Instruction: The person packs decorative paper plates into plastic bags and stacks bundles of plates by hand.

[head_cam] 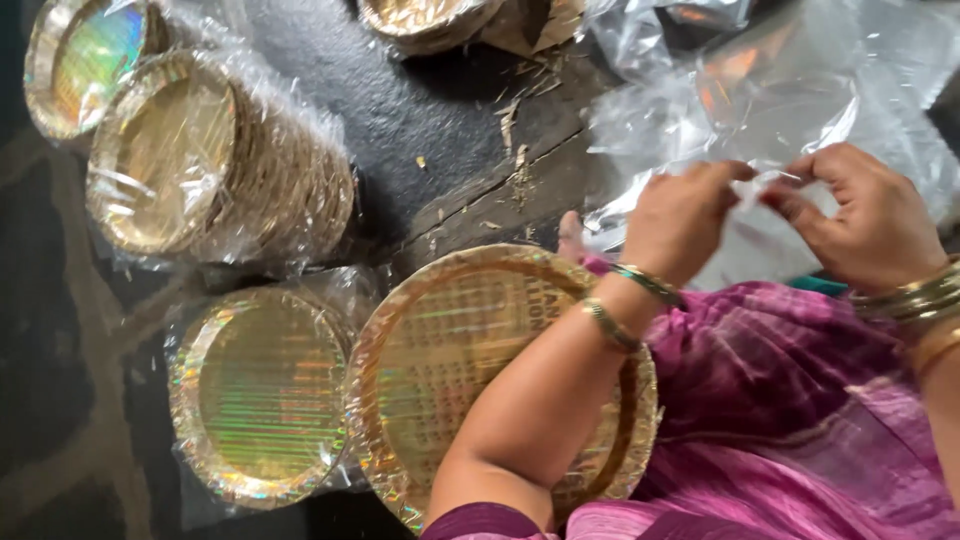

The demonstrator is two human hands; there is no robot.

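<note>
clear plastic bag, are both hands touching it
Touching. The head view shows the left hand and right hand each pinching the clear plastic bag between fingertips, no gap.

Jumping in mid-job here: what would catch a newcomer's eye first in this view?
First, the left hand and right hand at upper right, fingers pinching a clear plastic bag between them. Next, the shiny gold paper plates: an unwrapped stack at the bottom centre under the left forearm, a wrapped stack to its left, and a wrapped stack on its side at upper left.
</note>
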